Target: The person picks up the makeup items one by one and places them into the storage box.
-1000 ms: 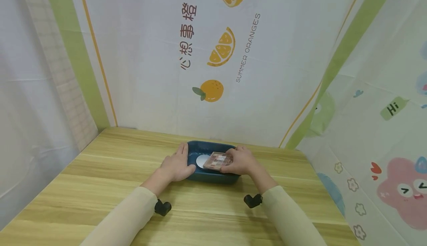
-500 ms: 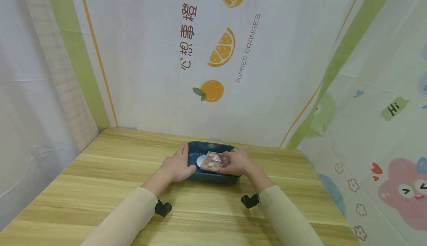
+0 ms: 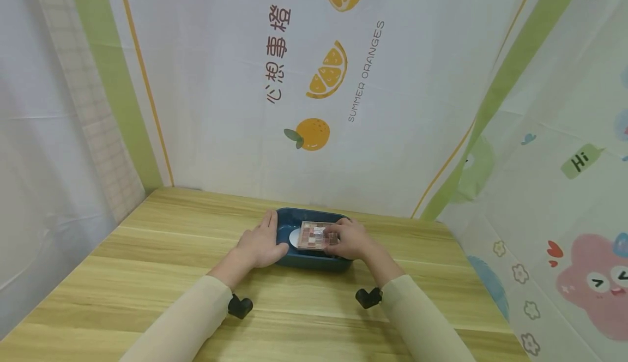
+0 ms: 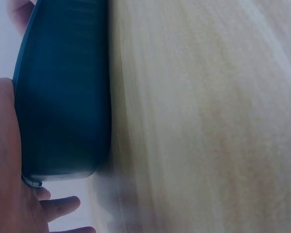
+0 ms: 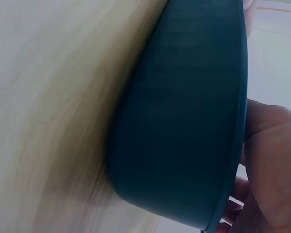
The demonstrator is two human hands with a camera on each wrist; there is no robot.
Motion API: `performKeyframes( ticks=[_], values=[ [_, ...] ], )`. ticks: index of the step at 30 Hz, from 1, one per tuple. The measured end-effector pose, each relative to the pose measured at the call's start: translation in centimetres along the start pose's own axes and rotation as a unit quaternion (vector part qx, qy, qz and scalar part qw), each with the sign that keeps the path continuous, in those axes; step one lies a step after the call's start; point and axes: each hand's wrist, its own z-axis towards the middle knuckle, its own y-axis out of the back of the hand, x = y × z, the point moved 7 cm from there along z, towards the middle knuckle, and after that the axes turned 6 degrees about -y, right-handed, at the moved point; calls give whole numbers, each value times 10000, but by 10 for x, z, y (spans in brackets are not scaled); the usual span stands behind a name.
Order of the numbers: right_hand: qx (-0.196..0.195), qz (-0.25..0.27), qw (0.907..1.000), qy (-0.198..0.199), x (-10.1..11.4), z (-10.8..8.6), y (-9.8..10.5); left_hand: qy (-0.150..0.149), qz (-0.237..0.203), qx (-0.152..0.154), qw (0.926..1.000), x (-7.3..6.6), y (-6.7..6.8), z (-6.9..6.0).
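A dark blue rectangular basin [image 3: 314,264] stands near the table's back edge in the head view. Inside it lies a white round disc [image 3: 294,237], partly covered by an eyeshadow palette [image 3: 310,235] with a clear lid and a grid of pinkish-brown pans. My right hand [image 3: 349,239] reaches over the basin's right end and holds the palette at its right side, fingers bent over it. At the left end my left hand [image 3: 261,243] rests against the rim, fingers straight along the outside and thumb at the front corner. Both wrist views show mostly the basin's outer wall.
The wooden table [image 3: 294,318] carries the basin. A white curtain [image 3: 221,106] printed with oranges hangs right behind the table's back edge. Another printed curtain [image 3: 544,215] hangs along the right side. Black wrist mounts [image 3: 240,306] show below both sleeves.
The palette, tilted a second ago, has shifted a little left and now looks flatter and squarer to the basin. My right hand turned slightly with it. The left hand stayed put.
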Motion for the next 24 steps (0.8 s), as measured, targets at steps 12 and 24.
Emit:
performKeyframes(
  ticks=[12,24],
  values=[
    [-98,-69,9999,-9,-5,1,-3,12,3,37,10000,-1,0,0],
    [-279,261,9993,16,-6,-6,6,-73,-18,118,9999,-1,1,-1]
  ],
)
